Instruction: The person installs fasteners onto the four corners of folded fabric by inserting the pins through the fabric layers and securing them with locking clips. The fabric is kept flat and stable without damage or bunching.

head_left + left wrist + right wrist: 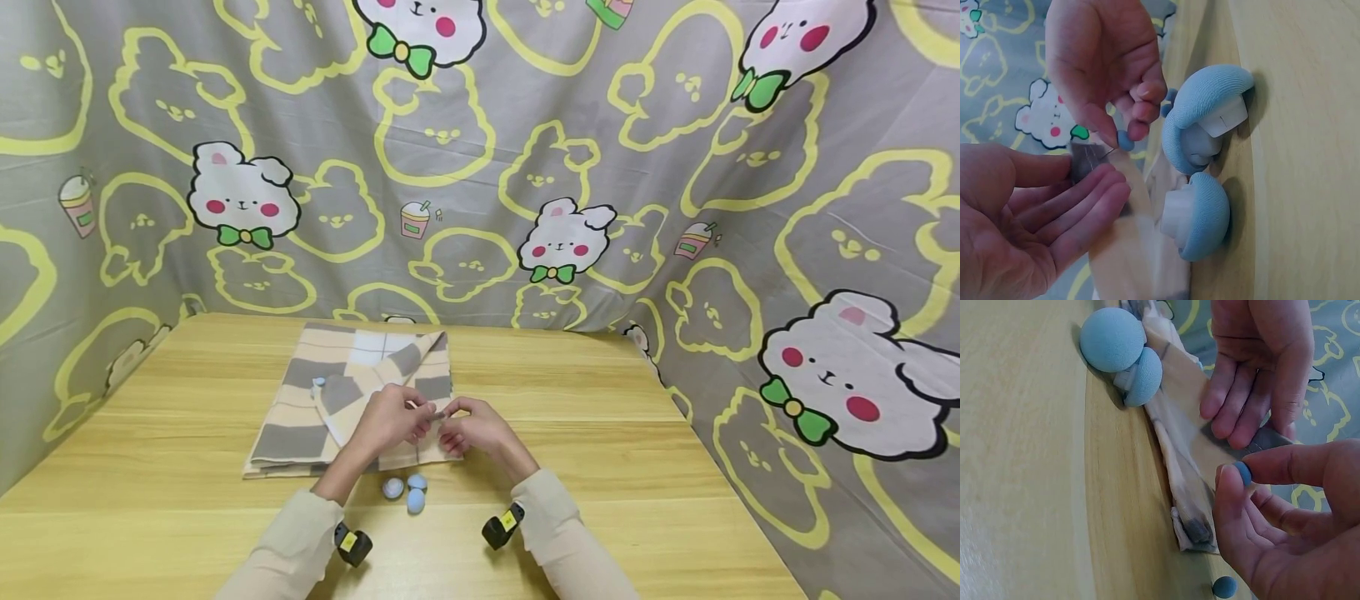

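A checked blanket (288, 412) in beige, grey and white lies folded on the table, its near layer turned back. My left hand (393, 417) pinches a grey corner (1087, 157) of it between thumb and fingers. Facing it, my right hand (480, 429) pinches a small blue ball-headed pin (1244, 474) by the head. In the left wrist view its thin shaft reaches the grey cloth; whether the tip has gone in, I cannot tell. Blue mushroom-shaped fasteners (1210, 215) with whitish stems lie just in front of the blanket.
Another blue piece (319, 382) sits at the blanket's turned-back left corner. A small blue ball (1224, 587) shows low in the right wrist view. The wooden table (600, 400) extends on both sides, with a patterned curtain (465, 167) behind it.
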The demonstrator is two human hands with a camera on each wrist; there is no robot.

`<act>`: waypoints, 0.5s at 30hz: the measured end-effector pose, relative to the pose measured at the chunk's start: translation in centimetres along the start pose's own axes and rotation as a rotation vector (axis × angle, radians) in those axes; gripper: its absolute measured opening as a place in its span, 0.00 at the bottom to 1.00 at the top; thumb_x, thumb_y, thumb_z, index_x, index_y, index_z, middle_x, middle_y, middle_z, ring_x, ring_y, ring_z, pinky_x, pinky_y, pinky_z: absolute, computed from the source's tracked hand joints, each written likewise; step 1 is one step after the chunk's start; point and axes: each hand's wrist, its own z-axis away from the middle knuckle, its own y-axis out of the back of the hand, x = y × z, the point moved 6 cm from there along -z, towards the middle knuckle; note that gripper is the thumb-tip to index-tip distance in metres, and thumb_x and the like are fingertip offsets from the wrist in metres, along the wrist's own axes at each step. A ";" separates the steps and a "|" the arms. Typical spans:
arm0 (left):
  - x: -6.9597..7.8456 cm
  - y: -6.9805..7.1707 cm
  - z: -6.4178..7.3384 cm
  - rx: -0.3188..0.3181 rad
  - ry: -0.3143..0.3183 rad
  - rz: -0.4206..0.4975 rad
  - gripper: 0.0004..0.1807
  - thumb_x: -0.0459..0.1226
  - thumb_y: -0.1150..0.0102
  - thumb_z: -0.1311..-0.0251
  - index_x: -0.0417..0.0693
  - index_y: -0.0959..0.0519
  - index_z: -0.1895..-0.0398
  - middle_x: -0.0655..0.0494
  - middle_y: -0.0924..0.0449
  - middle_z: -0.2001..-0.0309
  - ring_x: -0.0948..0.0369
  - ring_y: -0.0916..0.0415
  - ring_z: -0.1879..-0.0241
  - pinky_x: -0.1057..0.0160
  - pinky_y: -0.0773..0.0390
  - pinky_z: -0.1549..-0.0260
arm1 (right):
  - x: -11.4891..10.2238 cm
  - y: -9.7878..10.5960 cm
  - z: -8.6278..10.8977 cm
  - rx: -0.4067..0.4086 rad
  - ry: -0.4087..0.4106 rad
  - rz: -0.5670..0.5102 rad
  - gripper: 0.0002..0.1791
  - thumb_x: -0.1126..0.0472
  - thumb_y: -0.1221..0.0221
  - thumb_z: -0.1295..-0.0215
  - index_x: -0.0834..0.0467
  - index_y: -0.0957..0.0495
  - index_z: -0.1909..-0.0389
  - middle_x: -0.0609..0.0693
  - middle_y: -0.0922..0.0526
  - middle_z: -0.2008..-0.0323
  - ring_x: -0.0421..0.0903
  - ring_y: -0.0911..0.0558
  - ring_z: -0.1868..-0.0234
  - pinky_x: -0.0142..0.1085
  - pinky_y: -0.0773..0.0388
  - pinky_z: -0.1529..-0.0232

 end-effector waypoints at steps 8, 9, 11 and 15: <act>-0.2 0.1 -0.1 0.004 -0.018 -0.026 0.03 0.29 0.33 0.41 0.42 0.16 0.72 0.49 0.14 0.78 0.54 0.15 0.78 0.60 0.17 0.76 | 0.3 -0.2 -0.2 -0.036 -0.004 -0.096 0.09 0.70 0.43 0.35 0.69 0.24 0.55 0.54 0.17 0.74 0.42 0.17 0.75 0.35 0.15 0.68; -0.2 0.0 -0.1 -0.001 -0.019 -0.022 0.03 0.29 0.33 0.41 0.41 0.16 0.72 0.49 0.14 0.78 0.54 0.15 0.78 0.59 0.16 0.76 | 0.3 -0.2 -0.2 -0.037 -0.004 -0.106 0.09 0.71 0.43 0.34 0.69 0.24 0.55 0.54 0.17 0.74 0.42 0.17 0.75 0.35 0.15 0.67; -0.3 0.0 -0.1 -0.011 -0.015 -0.009 0.03 0.28 0.33 0.41 0.40 0.16 0.71 0.48 0.13 0.77 0.53 0.14 0.78 0.57 0.15 0.74 | 0.3 -0.2 -0.2 -0.040 -0.005 -0.126 0.09 0.71 0.43 0.34 0.69 0.24 0.55 0.55 0.16 0.73 0.42 0.17 0.74 0.35 0.15 0.67; -0.4 -0.1 -0.2 -0.020 -0.008 0.017 0.02 0.28 0.32 0.42 0.39 0.17 0.70 0.45 0.13 0.76 0.52 0.14 0.77 0.55 0.14 0.73 | 0.2 -0.2 -0.2 -0.035 -0.003 -0.155 0.09 0.72 0.43 0.34 0.70 0.24 0.54 0.56 0.16 0.71 0.42 0.17 0.73 0.35 0.15 0.66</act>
